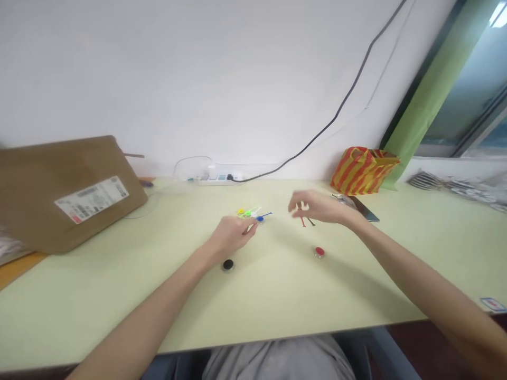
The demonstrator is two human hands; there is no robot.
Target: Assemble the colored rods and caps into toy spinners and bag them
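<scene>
My left hand point(233, 235) pinches the round end of a blue stick-like piece point(260, 218), whose thin stem points right. Right behind it lie a green piece point(248, 213), a yellow piece point(240, 211) and a white one point(254, 215). My right hand point(312, 206) hovers with bent, parted fingers above a red stick point(303, 224) and a black stick point(311, 222); nothing shows between its fingers. A small round container with a black top point(228, 264) stands below my left hand. Another with a red top point(319, 252) is below my right hand.
A cardboard box point(71, 195) leans at the left. Along the wall lies a power strip point(222, 181) with a black cable point(336, 113). A red-and-yellow striped bag point(362, 171) stands at the back right, beside a dark flat object point(365, 209). The table's front edge runs near my lap.
</scene>
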